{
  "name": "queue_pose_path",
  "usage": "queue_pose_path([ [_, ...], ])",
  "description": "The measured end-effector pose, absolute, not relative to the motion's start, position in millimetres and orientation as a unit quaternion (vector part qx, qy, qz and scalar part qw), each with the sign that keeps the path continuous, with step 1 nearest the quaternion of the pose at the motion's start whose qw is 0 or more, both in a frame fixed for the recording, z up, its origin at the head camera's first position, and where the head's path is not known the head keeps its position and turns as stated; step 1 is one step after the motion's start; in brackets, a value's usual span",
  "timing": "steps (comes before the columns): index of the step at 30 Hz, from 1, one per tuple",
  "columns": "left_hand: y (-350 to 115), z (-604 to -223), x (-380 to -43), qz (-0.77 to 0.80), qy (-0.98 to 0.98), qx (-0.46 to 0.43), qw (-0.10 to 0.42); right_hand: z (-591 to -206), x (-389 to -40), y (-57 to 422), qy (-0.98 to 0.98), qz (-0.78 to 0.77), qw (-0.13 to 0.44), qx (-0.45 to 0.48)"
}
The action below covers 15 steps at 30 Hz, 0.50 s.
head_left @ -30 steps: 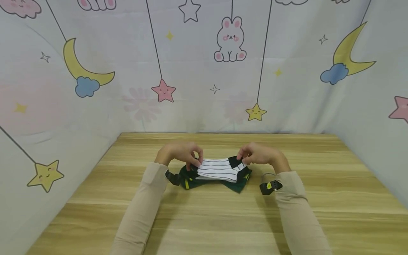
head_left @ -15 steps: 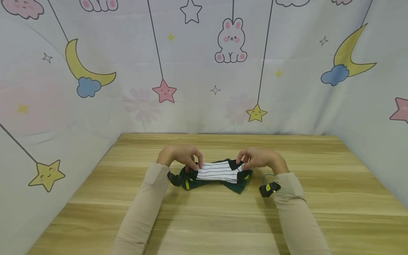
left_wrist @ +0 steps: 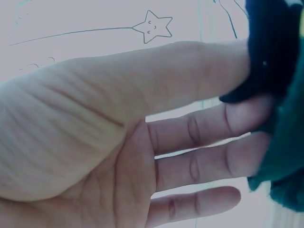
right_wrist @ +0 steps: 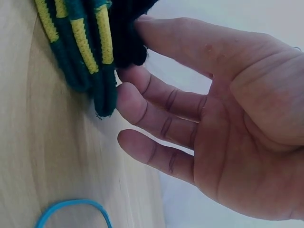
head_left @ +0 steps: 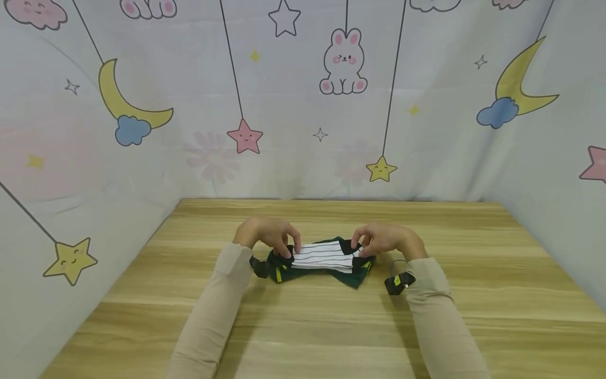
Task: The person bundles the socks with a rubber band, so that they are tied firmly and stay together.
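Observation:
A white sock [head_left: 322,256] with thin black stripes and black ends lies lengthwise on top of dark green socks [head_left: 347,278] with yellow marks. At its left end my left hand [head_left: 269,232] pinches the black part [left_wrist: 271,52] with thumb and fingers; the fingertips also reach the green cloth [left_wrist: 289,152] in the left wrist view. My right hand [head_left: 384,238] pinches the other end, its thumb on the black cloth [right_wrist: 128,40] and the lower fingers hanging apart. Folded green layers with yellow bands [right_wrist: 83,52] sit beside those fingertips.
The socks lie on a wood-grain table [head_left: 312,331]. Behind and beside it hangs a pale cloth [head_left: 293,105] printed with stars, moons and a rabbit. Black wrist cameras [head_left: 400,283] sit at both cuffs. A blue loop [right_wrist: 76,204] shows in the right wrist view.
The striped sock has come down flatter onto the green socks, and both hands have lowered slightly with it. The left thumb has moved a little toward the black end.

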<state>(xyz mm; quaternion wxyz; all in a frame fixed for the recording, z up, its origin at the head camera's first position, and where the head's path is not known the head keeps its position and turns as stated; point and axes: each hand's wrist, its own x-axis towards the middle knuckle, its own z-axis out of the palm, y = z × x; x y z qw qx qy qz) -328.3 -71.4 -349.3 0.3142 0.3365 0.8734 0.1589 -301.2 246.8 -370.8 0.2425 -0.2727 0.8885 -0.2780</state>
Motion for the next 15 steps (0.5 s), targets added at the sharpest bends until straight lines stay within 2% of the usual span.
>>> queue_pose_path([
  [15,-69.2,-353.7,-327.0,0.162,0.880,0.317,0.315,-374.1,-300.7,249.1,0.894,-0.294,0.266,-0.207],
])
